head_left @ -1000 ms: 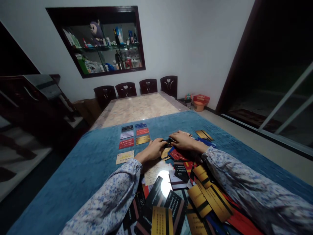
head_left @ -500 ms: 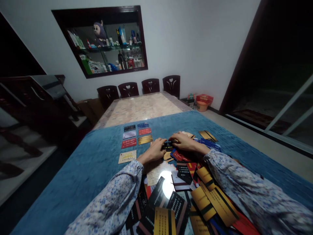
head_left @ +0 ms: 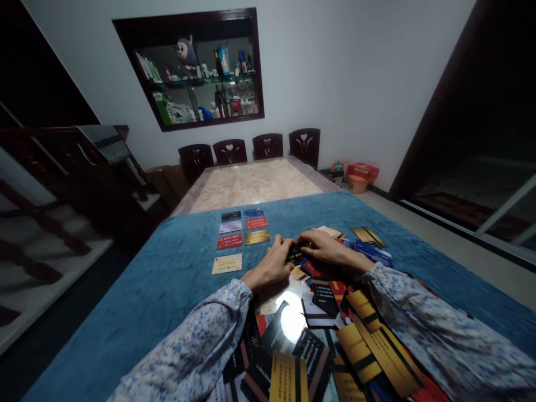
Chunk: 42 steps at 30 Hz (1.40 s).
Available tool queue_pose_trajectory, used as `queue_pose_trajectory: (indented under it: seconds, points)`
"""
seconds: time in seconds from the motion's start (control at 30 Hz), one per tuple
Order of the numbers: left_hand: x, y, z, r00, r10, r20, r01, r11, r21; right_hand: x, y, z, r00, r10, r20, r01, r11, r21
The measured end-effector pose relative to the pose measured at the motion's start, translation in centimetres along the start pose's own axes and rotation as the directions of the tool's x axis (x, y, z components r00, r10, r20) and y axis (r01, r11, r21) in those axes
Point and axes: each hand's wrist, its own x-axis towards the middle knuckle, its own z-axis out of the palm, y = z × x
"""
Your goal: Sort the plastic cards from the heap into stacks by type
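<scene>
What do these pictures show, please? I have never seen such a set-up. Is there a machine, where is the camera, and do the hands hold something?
There is no machine: you see a person's own bare left hand and right hand, with patterned sleeves. The camera is worn on the person's head and looks forward and down. In front is a table, with a blue cloth over its nearer part. On the cloth, seven cards lie in two columns, four on the left and three on the right. Nearer the person is a loose pile of many more cards. The fingers of both hands are on a black card between them; whether it is lifted, I cannot tell.
</scene>
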Motion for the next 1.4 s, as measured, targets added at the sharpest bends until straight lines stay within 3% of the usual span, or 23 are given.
queue_pose_trajectory:
  seconds: [0.17, 0.37, 0.6, 0.73, 0.93, 1.07, 1.13, 1.23, 1.4]
  points:
    - [-0.2, -0.2, -0.2, 0.998, 0.004, -0.066, -0.012, 0.992, -0.123, -0.1, -0.2, 0.0, 0.999, -0.022, -0.04, 0.025, 0.997, 0.073]
    - [-0.6, -0.2, -1.6, 0.992, -0.07, -0.101, 0.02, 0.904, -0.428, 0.0, -0.9, -0.6, 0.986, -0.05, -0.156, 0.081, 0.978, 0.193]
    - [-2.9, 0.0, -3.9, 0.97, -0.18, -0.163, -0.016, 0.623, -0.782, -1.8, -3.1, -2.0, 0.952, -0.149, -0.268, 0.217, 0.946, 0.242]
    - [-4.1, 0.0, -4.6, 0.954, -0.206, -0.217, -0.062, 0.571, -0.819, -2.9, -4.2, -2.2, 0.931, -0.237, -0.279, 0.273, 0.957, 0.095]
    - [-4.7, -0.6, -4.3, 0.94, -0.214, -0.267, -0.084, 0.611, -0.787, -2.9, -5.5, -1.3, 0.918, -0.285, -0.277, 0.241, 0.953, -0.183]
    - [-5.0, -0.9, -4.4, 0.942, -0.166, -0.292, -0.105, 0.681, -0.725, -2.6, -5.7, -0.9, 0.908, -0.305, -0.288, 0.232, 0.937, -0.26]
    - [-5.2, -1.0, -4.7, 0.939, -0.112, -0.326, -0.12, 0.781, -0.613, -2.4, -5.7, -1.0, 0.904, -0.312, -0.292, 0.232, 0.932, -0.278]
    - [-5.8, -1.0, -5.4, 0.928, 0.009, -0.373, -0.136, 0.939, -0.317, -2.1, -5.8, -1.2, 0.904, -0.319, -0.283, 0.239, 0.929, -0.284]
    - [-6.4, -1.6, -6.8, 0.923, 0.191, -0.333, -0.186, 0.981, 0.048, -1.1, -6.4, -1.5, 0.903, -0.339, -0.264, 0.278, 0.93, -0.241]
